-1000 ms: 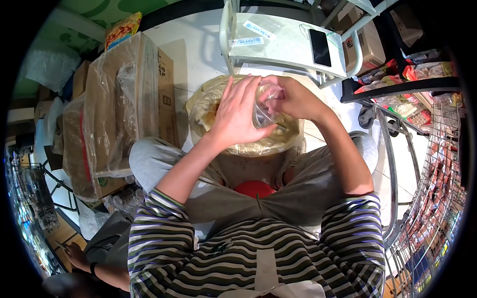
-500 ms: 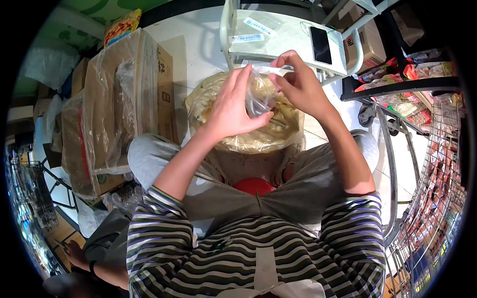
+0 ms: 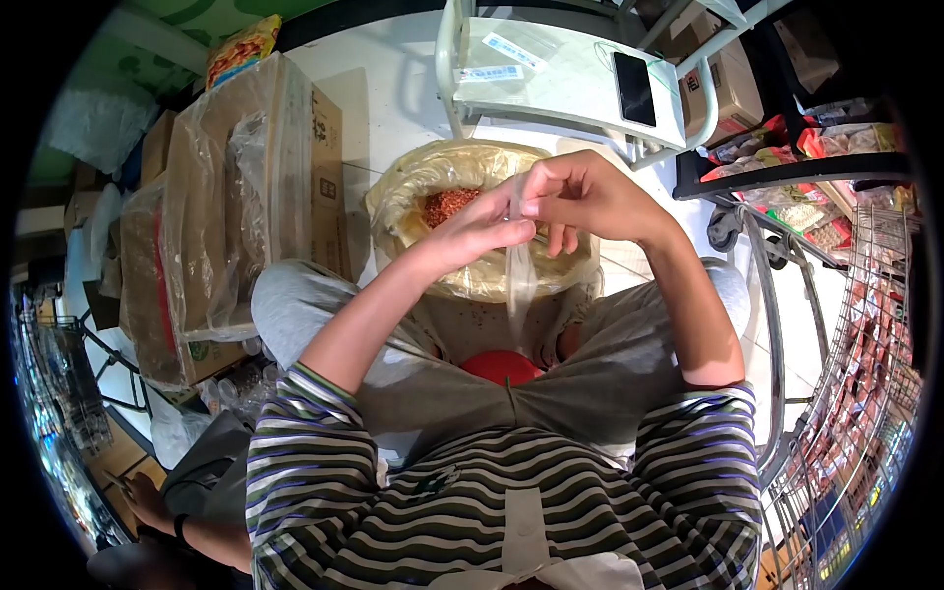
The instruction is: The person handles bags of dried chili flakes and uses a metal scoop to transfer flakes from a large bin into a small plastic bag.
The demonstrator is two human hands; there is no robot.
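Note:
A large sack lined with yellowish clear plastic [image 3: 403, 182] stands open between the knees, with red flakes [image 3: 449, 207] inside. Above it, my left hand [image 3: 477, 228] is closed around one side of a small clear plastic bag [image 3: 521, 275]. My right hand [image 3: 587, 200] pinches the same bag near its upper part, close to the left fingertips. The bag hangs down narrow and folded over the sack's front edge. Whether it holds anything cannot be made out.
A low white rack [image 3: 565, 79] ahead bears a black phone [image 3: 634, 88] and labelled clear bags. Plastic-covered cardboard boxes [image 3: 226, 197] stand left. On the right are a wire basket [image 3: 846, 393] and packaged goods. Another person's arm [image 3: 211, 541] shows at lower left.
Both hands have come closer together and lower, and my left fingers have closed in. The clear bag now hangs down narrow between them, and the red flakes have come into view.

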